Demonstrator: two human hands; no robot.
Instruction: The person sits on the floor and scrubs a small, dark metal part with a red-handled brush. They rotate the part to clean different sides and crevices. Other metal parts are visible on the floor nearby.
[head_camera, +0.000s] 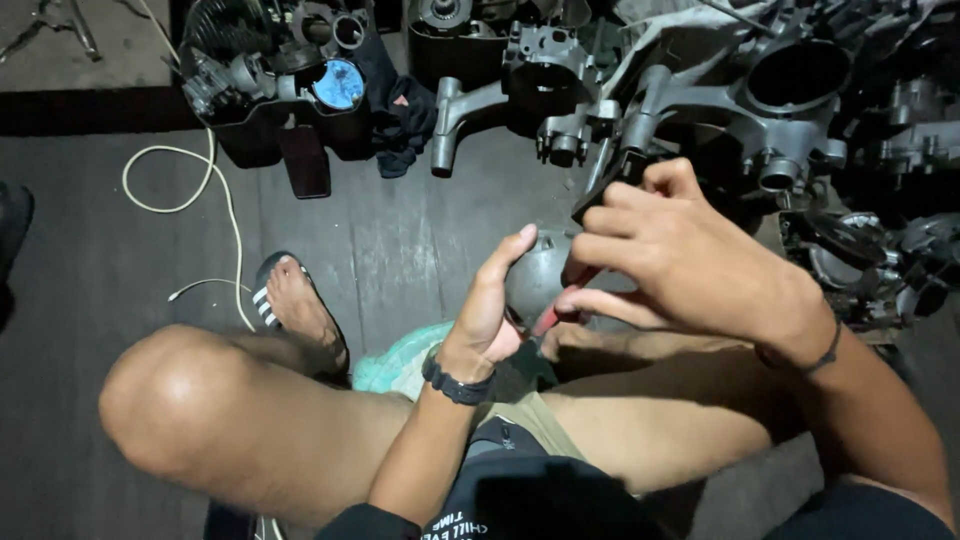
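I sit on the floor with my knees apart. My left hand (492, 300), with a black wristband, cups a round grey metal part (535, 275) held between my legs. My right hand (680, 255) is closed around a tool with a red handle (552, 315) and a dark upper end (610, 180), pressed against that grey part. Most of the part is hidden behind both hands. A pale green cloth or bag (400, 360) lies under my left wrist.
Several grey engine casings (780, 110) and other metal parts lie across the far floor. A black engine block (270, 80) stands at the far left. A white cable (215, 190) snakes along the dark floor. My sandalled foot (295, 300) rests at left.
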